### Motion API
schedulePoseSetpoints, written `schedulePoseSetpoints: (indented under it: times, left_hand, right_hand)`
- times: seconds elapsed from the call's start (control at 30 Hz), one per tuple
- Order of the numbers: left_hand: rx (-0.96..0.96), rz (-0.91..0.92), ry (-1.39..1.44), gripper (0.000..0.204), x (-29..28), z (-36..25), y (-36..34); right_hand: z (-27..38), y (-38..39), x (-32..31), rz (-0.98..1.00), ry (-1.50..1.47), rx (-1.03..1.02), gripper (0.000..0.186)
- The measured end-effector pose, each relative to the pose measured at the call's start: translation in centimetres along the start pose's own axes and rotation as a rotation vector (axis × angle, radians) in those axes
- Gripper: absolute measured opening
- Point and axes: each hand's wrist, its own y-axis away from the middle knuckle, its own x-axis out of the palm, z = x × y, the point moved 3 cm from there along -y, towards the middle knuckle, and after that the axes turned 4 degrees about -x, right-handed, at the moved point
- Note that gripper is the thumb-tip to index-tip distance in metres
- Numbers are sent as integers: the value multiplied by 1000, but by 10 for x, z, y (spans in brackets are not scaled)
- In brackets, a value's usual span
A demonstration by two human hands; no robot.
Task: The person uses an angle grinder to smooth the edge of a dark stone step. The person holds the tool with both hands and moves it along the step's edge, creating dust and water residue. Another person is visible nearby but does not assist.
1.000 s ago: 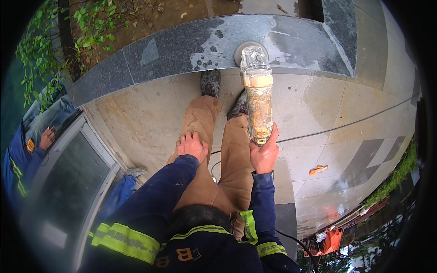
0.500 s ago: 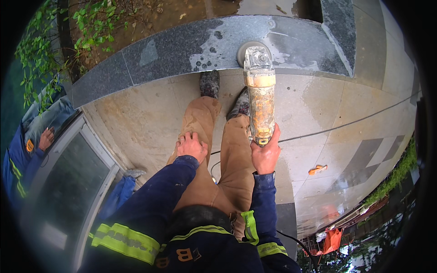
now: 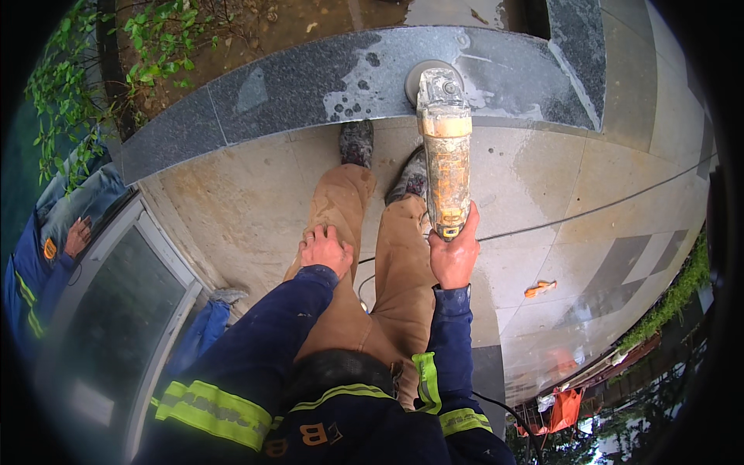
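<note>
My right hand is wrapped round the rear end of a worn, dust-caked yellow angle grinder. The grinder points away from me, and its round grey disc lies over the dark stone slab that tops a low ledge. Wet, pale grey slurry is smeared on the slab around the disc. Whether the disc is spinning, I cannot tell. My left hand rests on my left thigh, its fingers spread over the brown trousers, holding nothing.
A cable crosses the tiled floor to the right. An orange object lies on those tiles. At left stands a grey-framed glass panel, with another person's hand beside it. Muddy soil and a leafy plant lie beyond the ledge.
My right hand and the grinder have shifted slightly forward and a touch right, the disc sliding a little farther over the slab. My left hand stays on the thigh.
</note>
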Motion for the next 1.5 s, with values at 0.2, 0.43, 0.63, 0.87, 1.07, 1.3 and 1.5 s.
schedulePoseSetpoints:
  times: [0.2, 0.43, 0.63, 0.87, 1.07, 1.3, 1.5]
  left_hand:
    - [7, -20, 8, 43, 0, 1, -1]
    - [6, -29, 2, 43, 0, 0, -1]
    - [3, -21, 1, 44, -2, 0, 0]
    - [-16, 13, -5, 47, -3, -1, -2]
    - [-7, 7, 7, 48, -1, -1, 0]
    - [-12, 14, -9, 48, -4, -2, -3]
    - [-14, 26, -16, 47, -3, -2, -1]
  right_hand:
    - [-7, 2, 0, -1, -15, 3, 78]
    - [-5, 5, 0, 14, 46, 8, 79]
    - [-8, -2, -5, -6, -21, 20, 79]
    - [-9, 5, -3, 16, 44, -5, 79]
    - [-6, -8, -7, -19, -3, 1, 78]
    - [-15, 3, -5, -20, 32, -16, 79]
    - [-14, -9, -11, -8, 19, 10, 80]
